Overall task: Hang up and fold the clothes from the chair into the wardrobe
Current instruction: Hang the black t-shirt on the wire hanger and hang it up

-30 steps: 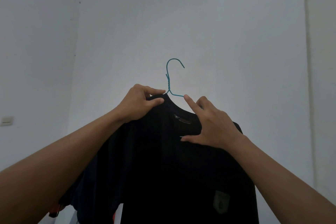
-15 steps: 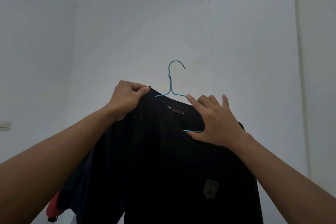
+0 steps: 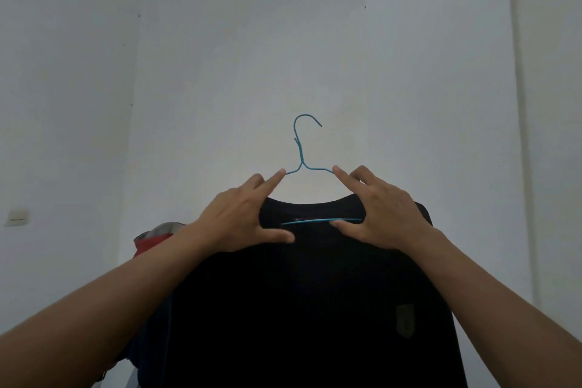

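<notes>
A black T-shirt (image 3: 315,293) is observed on a blue wire hanger (image 3: 301,154), both held up in the air in front of a white wall (image 3: 252,57); the assembly is carried by the hands alone and is hooked on nothing. The hook (image 3: 307,118) is seen free above the collar (image 3: 310,201), and the lower bar (image 3: 321,221) of the hanger is visible inside the neck opening. The left hand (image 3: 245,217) is placed on the left shoulder of the garment: the thumb is pressed on the front cloth below the collar, the other fingers (image 3: 277,178) are passed behind, and the index tip is laid against the sloping wire. The right hand (image 3: 387,214) is placed likewise on the right shoulder, thumb in front beside the end of the lower bar, index tip against the opposite wire. Both sets of fingers are thus narrowed into a pinch on cloth and hanger together. A small grey-green patch (image 3: 404,320) is noted low on the right side of the shirt front. A red and grey garment (image 3: 157,236) is partly seen behind the left forearm. A wall switch (image 3: 17,217) is noted at the far left.
</notes>
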A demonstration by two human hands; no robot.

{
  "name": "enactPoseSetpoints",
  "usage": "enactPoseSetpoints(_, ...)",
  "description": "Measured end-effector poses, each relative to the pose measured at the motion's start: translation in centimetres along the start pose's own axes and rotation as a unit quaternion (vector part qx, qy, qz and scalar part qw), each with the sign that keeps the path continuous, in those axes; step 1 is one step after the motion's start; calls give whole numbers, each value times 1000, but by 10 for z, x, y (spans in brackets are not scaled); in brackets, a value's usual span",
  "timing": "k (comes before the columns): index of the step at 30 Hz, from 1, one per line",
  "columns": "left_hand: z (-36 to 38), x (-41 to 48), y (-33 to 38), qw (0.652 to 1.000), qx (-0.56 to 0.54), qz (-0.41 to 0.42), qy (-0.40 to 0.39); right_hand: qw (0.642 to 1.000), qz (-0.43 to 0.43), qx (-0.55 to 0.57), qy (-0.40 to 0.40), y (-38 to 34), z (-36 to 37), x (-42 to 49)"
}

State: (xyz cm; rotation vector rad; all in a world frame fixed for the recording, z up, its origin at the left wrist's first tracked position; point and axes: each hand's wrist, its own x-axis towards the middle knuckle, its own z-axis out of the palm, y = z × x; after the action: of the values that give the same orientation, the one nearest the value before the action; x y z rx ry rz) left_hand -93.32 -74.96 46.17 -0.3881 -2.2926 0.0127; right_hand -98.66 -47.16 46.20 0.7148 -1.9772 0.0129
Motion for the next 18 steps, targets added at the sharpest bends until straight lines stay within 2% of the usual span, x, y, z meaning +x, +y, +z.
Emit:
enactPoseSetpoints(3, -7, 1, 1, 1000, 9, -9, -6, 1000, -6, 6, -23, 8, -3, -7)
enactPoseSetpoints(5, -11, 2, -5, 1000, -3, -16, 6, 995, 26, 90, -19, 16, -6, -14)
enactPoseSetpoints(8, -15, 2, -9, 999, -14, -27, 12, 952, 105, 287, 33, 29, -10, -23)
enactPoseSetpoints(10, -16, 0, -9, 999, -23, -24, 14, 932, 130, 335, 55, 33, -13, -25)
enactPoseSetpoints(12, -16, 0, -5, 999, -29, -7, 14, 927, 141, 344, 56, 31, -17, -23)
enactPoseSetpoints(16, -11, -1, 11, 999, -16, 24, 14, 903, 153, 402, -18, 19, -43, -13)
enactPoseSetpoints(18, -12, -3, 11, 1000, -16, 11, 19, 909, 155, 377, -84, 19, -49, -17)
